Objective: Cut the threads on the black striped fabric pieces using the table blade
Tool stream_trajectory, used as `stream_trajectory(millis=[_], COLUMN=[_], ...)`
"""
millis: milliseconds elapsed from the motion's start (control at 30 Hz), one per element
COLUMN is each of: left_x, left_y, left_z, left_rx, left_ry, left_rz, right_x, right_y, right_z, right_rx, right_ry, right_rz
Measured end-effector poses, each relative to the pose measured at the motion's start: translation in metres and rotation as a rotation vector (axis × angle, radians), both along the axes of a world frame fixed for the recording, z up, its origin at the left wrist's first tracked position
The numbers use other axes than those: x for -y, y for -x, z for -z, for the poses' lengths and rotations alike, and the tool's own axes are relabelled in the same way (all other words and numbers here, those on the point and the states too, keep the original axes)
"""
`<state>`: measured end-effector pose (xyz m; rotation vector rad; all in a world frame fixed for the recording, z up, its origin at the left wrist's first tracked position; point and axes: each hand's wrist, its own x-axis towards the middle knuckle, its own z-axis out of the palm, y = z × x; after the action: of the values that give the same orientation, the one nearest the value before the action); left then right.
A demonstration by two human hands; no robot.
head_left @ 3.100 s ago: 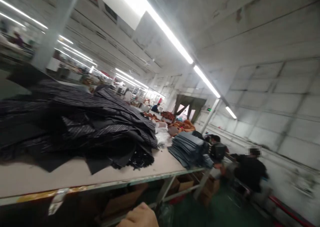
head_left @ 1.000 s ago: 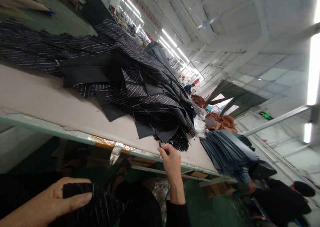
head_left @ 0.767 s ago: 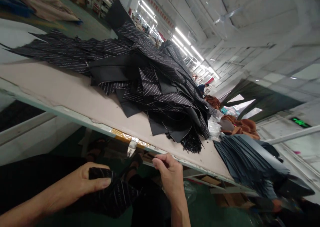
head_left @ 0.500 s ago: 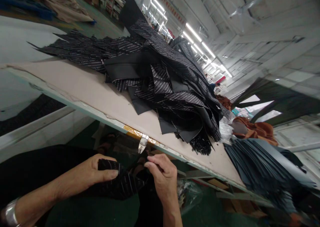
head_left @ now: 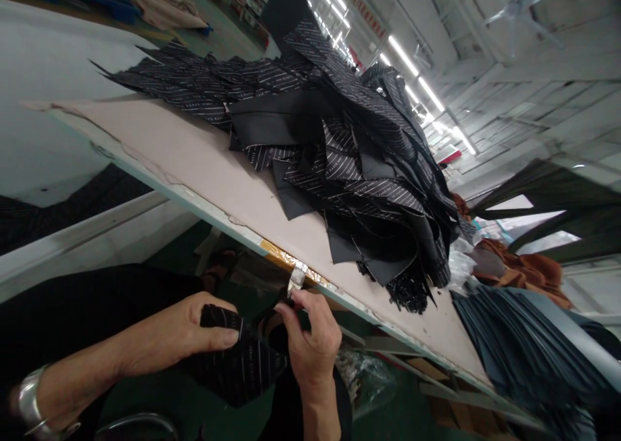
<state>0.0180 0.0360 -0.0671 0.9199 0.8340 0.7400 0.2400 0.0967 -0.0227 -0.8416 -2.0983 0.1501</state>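
My left hand [head_left: 208, 328] is closed around a black necktie piece [head_left: 255, 363] with thin white diagonal stripes, the thumb pressed on top. The piece hangs in front of my dark-clothed lap. My right hand [head_left: 310, 331] pinches thumb and forefinger together beside a small silvery clip-like piece [head_left: 296, 279] at the table edge, apparently touching it. What the pinch holds is too small and dark to make out. On the table [head_left: 194, 163] lies a heap of black striped necktie pieces [head_left: 334, 150], some with plain dark ends.
Shiny brown tape [head_left: 276, 253] covers part of the table edge. To the right lies a fanned stack of blue-grey fabric [head_left: 528, 344], with brown cloth [head_left: 528, 269] behind it. Below the table are a clear plastic bag [head_left: 366, 376] and cardboard [head_left: 451, 412].
My right hand has moved up against the silvery piece at the table edge. My left hand keeps its hold on the necktie piece, which now hangs wider. The view has shifted left.
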Motion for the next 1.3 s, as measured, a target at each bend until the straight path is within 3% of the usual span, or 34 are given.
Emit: stream_trajectory(millis=[333,567,667,800,867,967,1033,1133,1300], left_x=[0.001,0.002,0.001,0.000,0.002,0.003,0.003,-0.001,-0.008], left_y=[0.000,-0.004,-0.009,-0.019,-0.024,-0.032,-0.037,-0.047,-0.062], left_z=[-0.006,-0.012,-0.016,-0.020,-0.022,-0.027,-0.032,-0.040,-0.044], left_rx=[-0.041,-0.035,0.009,0.042,0.019,-0.049,-0.113,-0.213,-0.123], left_ry=[-0.008,-0.011,0.030,0.060,0.046,0.008,-0.022,-0.016,0.119], left_rz=[0.000,-0.005,-0.061,-0.130,-0.145,-0.133,-0.162,-0.268,-0.375], right_x=[-0.009,-0.016,-0.007,0.023,0.038,0.053,0.055,0.055,0.060], right_y=[0.002,0.000,-0.013,-0.028,-0.028,-0.022,-0.018,-0.016,-0.016], right_z=[0.005,0.008,0.009,0.010,0.010,0.008,0.007,0.008,0.009], right_rx=[0.029,-0.086,-0.284,-0.650,-0.679,-0.692,-0.707,-0.676,-0.523], right_ry=[-0.033,0.074,0.319,0.931,1.155,1.325,1.327,1.166,0.577], right_rz=[0.001,0.019,0.074,0.045,0.027,0.070,0.096,0.111,-0.006])
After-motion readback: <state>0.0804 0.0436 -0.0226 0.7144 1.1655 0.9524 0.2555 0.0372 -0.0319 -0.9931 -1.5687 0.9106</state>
